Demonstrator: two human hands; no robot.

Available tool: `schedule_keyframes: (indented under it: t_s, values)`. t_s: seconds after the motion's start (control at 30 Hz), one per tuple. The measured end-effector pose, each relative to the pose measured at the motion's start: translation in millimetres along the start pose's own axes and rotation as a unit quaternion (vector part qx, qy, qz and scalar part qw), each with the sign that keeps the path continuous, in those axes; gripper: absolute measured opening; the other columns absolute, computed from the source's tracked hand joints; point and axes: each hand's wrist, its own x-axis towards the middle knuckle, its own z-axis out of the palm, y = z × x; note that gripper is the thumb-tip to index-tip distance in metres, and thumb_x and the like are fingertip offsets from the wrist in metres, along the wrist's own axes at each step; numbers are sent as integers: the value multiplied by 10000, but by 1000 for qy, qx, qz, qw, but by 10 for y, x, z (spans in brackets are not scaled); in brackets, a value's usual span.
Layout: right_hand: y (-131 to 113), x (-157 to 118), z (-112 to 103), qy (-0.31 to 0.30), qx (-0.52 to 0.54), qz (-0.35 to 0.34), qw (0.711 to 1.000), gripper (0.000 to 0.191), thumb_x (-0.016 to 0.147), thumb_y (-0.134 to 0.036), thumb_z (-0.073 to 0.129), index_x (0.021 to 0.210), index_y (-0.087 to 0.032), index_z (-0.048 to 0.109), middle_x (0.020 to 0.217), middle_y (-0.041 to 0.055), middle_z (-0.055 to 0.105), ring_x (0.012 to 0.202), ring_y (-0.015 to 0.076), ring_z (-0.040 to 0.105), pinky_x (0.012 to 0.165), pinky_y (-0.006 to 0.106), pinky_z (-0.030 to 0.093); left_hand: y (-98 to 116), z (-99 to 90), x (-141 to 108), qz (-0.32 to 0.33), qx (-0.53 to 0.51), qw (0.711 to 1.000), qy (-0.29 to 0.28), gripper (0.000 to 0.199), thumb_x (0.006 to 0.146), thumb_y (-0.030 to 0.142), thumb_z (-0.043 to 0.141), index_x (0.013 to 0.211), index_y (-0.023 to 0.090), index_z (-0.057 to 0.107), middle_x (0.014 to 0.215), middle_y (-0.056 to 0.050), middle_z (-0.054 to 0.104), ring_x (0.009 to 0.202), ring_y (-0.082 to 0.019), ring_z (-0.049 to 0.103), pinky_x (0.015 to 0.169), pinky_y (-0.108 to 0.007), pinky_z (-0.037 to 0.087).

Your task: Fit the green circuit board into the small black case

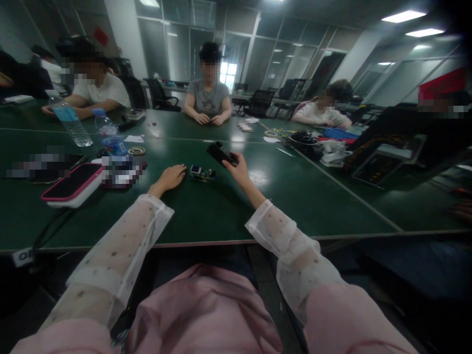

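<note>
My left hand point(171, 178) lies on the green table, its fingers stretched out. Their tips are close to the left side of a small green circuit board point(202, 174), which carries a little dark screen with a light edge; whether they touch it I cannot tell. Over the table to the right of the board, my right hand point(239, 169) grips a black, box-like plastic casing point(220, 152) by its right end. The casing is tilted, and a recess or opening shows along its upper side.
Bottles point(106, 135), a pink-rimmed phone point(75, 181) on a white box, and a tape roll point(136, 151) stand or lie to the left. A pen point(285, 152), cables point(304, 141) and an opened computer case point(383, 160) are on the right. People sit across the table point(295, 196).
</note>
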Motion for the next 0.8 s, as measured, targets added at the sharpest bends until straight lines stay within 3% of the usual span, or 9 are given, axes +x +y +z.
schedule_keyframes:
  t_s: [0.1,0.17,0.5,0.63,0.8]
  values:
    - [196,53,-98,78,-93,19,992,556,779,-483,674,1208,-186,481,1189,133,595,1104,279,582,1000,483,468,10,-8,-5,0,4,1000,0,472,1006,352,318,1443,222,439,1535,-69,417,1420,-230,377,1168,-457,285]
    - [314,62,-129,93,-121,28,988,512,769,-414,690,1181,-182,494,1165,132,605,1082,282,591,984,497,473,22,-13,-9,-1,7,1000,3,461,1002,338,331,1436,235,446,1528,-64,429,1414,-228,387,1166,-458,291]
    - [478,7,-68,27,-201,63,977,512,729,-251,718,1184,-154,503,1201,165,555,1162,325,538,1004,547,447,21,-14,-6,-4,7,1000,0,475,1005,348,322,1443,209,443,1534,-71,417,1420,-233,378,1170,-445,292]
    - [469,-7,-52,38,-226,82,970,648,706,-304,765,1260,-143,470,1270,198,486,1245,368,472,1033,599,405,2,1,0,0,4,1000,1,478,1004,351,323,1451,221,431,1534,-64,418,1426,-229,367,1172,-446,285]
    - [477,5,-49,62,-219,68,971,599,705,-305,767,1224,-166,503,1229,172,496,1209,363,488,1017,608,415,1,-3,-6,0,5,1000,2,482,1002,349,322,1449,210,437,1535,-65,418,1425,-229,369,1172,-439,286]
